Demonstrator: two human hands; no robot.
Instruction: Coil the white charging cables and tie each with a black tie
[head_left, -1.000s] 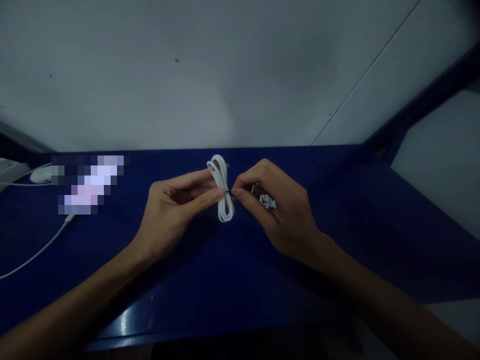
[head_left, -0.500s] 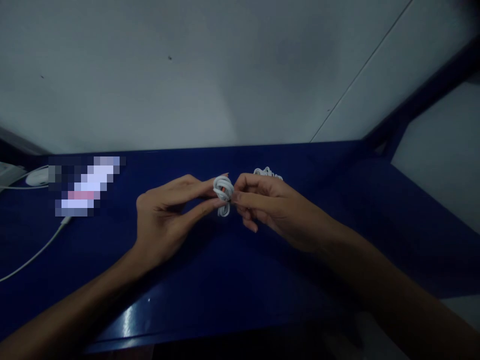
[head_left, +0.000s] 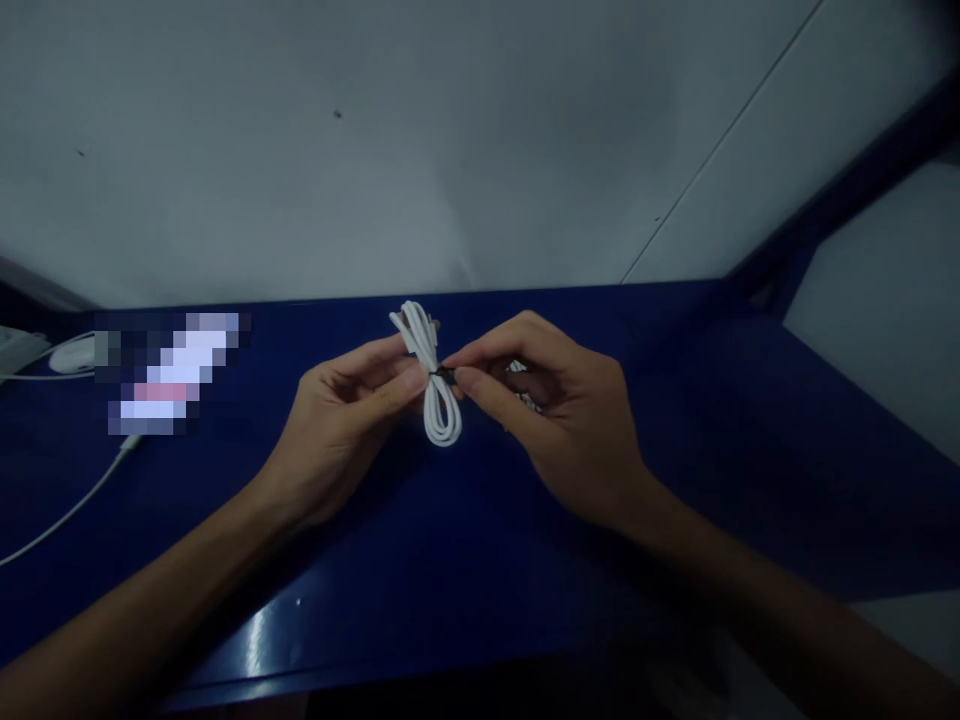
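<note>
A coiled white cable (head_left: 441, 412) is held up over the blue table, its loops pinched in at the waist by a black tie (head_left: 444, 375). My left hand (head_left: 345, 410) grips the coil between thumb and fingers from the left side. From the right, thumb and forefinger of my right hand (head_left: 555, 400) are closed on the black tie. Behind the right hand, partly hidden by its fingers, lies another white coiled cable (head_left: 517, 368).
At the left on the blue table (head_left: 360, 600) lies a lit phone (head_left: 180, 370), blurred out, with a white charging cord (head_left: 82, 520) plugged into its lower end. A white rounded object (head_left: 73, 354) is beside it. A pale wall (head_left: 375, 200) rises behind the table.
The cable coil has turned from end-on to broadside, so its upper and lower loops show. My right hand's thumb and forefinger now pinch the black tie; my left hand still holds the coil.
</note>
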